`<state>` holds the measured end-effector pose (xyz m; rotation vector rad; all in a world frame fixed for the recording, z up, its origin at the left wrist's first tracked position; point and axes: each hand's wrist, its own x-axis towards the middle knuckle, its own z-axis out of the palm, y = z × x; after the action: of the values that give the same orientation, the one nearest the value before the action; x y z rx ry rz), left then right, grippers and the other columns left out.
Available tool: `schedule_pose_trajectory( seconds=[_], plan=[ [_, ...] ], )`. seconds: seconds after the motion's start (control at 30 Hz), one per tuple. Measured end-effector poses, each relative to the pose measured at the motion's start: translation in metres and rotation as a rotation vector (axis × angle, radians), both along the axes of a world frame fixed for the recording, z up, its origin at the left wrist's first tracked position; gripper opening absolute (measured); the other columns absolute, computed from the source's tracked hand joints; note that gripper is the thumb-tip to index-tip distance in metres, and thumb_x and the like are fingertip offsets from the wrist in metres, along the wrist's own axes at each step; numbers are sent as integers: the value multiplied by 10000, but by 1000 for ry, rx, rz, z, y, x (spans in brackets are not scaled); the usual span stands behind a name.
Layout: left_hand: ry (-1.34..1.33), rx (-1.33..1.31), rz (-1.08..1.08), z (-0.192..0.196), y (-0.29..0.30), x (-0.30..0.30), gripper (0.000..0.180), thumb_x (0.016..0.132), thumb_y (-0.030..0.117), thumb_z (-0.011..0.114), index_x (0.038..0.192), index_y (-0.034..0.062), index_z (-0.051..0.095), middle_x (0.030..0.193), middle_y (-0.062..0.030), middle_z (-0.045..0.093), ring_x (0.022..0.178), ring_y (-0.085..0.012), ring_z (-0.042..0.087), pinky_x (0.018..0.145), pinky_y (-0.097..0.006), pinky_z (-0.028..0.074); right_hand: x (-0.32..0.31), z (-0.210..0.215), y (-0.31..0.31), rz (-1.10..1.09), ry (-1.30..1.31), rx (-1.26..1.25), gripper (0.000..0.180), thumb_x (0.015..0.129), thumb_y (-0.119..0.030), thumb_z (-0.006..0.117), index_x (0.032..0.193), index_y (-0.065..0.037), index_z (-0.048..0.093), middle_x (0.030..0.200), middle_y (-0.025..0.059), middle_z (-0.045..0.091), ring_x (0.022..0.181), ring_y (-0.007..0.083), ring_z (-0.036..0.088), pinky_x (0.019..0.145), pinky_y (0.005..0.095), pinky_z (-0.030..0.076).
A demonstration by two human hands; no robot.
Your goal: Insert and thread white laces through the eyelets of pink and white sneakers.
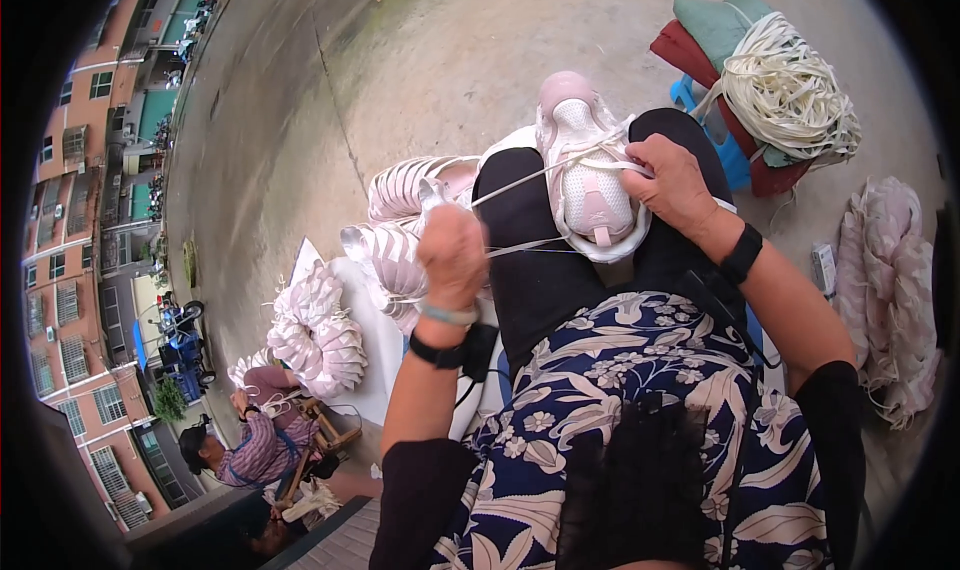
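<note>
A pale pink sneaker (590, 170) lies sole-down on my black-clad knee, toe pointing away. My right hand (675, 180) rests on its right side and pinches a white lace (530, 175) that runs left across the shoe. My left hand (452, 255) is raised to the left of my knee, closed around the other end of that lace, pulling it taut. Just beyond my left hand lie more pink shoe uppers (400, 230) in a pile.
A second heap of pink uppers (315, 335) sits on a white sheet at left. A bundle of cream laces (785, 95) lies on folded red and green cloth at upper right. Pale fabric (890, 290) is piled at right. Another person (250, 440) sits at lower left on concrete ground.
</note>
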<state>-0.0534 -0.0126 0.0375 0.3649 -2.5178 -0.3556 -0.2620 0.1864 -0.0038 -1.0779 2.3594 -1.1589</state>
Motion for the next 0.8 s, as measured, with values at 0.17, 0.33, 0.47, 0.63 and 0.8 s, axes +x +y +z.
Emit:
schedule_pose_trajectory(
  seconds=[0.17, 0.33, 0.47, 0.63, 0.8],
  plan=[
    [-3, 118, 853, -37, -90, 206, 215, 812, 84, 485, 616, 9, 441, 522, -93, 476, 463, -177, 416, 452, -334, 375, 4, 1, -7, 37, -3, -17, 298, 718, -282, 625, 871, -26, 623, 810, 165, 547, 788, 351, 566, 710, 420, 457],
    [287, 678, 1143, -1, -62, 223, 215, 837, 124, 466, 652, 17, 488, 534, -56, 482, 506, -152, 495, 509, -293, 472, 8, -1, -10, 48, 77, -39, 308, 743, -297, 624, 855, -10, 613, 799, 158, 556, 758, 333, 575, 690, 413, 459],
    [792, 1139, 775, 31, -63, 190, 197, 871, 145, 466, 702, 47, 492, 721, -83, 554, 595, -130, 511, 601, -268, 477, -7, -2, -9, 65, -132, -76, 310, 772, -298, 617, 864, -3, 604, 772, 165, 586, 717, 315, 585, 675, 400, 464],
    [1007, 1386, 288, 65, -90, 176, 227, 893, 159, 510, 699, 61, 444, 1062, -167, 585, 605, -115, 485, 638, -260, 472, -28, -20, -20, -136, -188, -136, 326, 803, -289, 590, 929, 12, 586, 694, 169, 591, 653, 268, 594, 647, 380, 470],
    [1047, 1474, -89, 92, -83, 150, 223, 896, 161, 514, 707, 59, 452, 1219, -198, 553, 593, -99, 483, 606, -239, 438, -36, -3, -42, -85, -411, 61, 325, 776, -261, 578, 966, 1, 604, 737, 179, 621, 694, 272, 613, 674, 360, 477]
  ],
)
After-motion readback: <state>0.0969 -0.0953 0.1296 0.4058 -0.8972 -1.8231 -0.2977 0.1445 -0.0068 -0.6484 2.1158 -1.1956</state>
